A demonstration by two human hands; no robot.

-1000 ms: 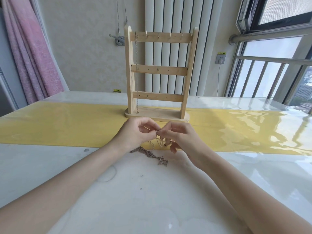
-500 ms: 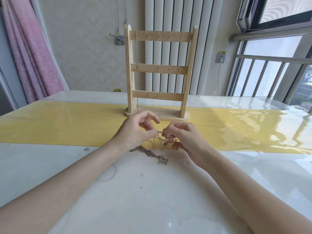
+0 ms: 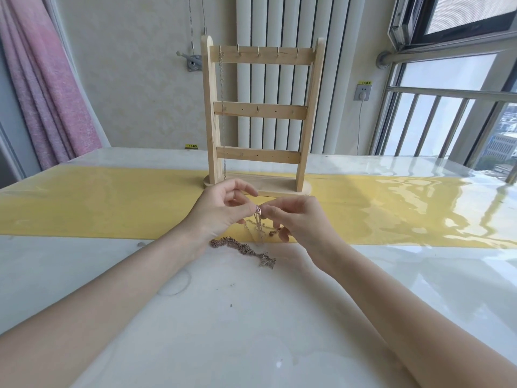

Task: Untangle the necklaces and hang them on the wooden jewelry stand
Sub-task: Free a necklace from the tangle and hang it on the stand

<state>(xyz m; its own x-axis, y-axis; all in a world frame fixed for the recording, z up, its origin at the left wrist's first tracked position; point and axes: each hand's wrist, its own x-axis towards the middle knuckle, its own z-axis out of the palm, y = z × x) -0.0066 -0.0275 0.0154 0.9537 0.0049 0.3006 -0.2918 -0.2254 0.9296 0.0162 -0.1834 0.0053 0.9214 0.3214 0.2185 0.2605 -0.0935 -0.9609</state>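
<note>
A wooden jewelry stand (image 3: 258, 110) with three hook bars stands on the yellow runner. One thin chain (image 3: 222, 113) hangs from its top-left hook down to the base. Just in front of the stand, my left hand (image 3: 221, 214) and my right hand (image 3: 296, 219) meet and both pinch a fine necklace (image 3: 258, 224) near its clasp; its chain loops hang down between them. A tangled clump of necklaces (image 3: 243, 250) lies on the white tabletop below my hands.
The glossy white table (image 3: 251, 317) carries a yellow runner (image 3: 98, 203) across its middle. Behind stand a white radiator (image 3: 279, 23), a pink curtain (image 3: 44, 79) at left, and a window with railing (image 3: 447, 107) at right.
My hands have risen slightly and drawn a little apart, lifting the clasp end of the fine necklace. The left fingers have spread more open above the pinch.
</note>
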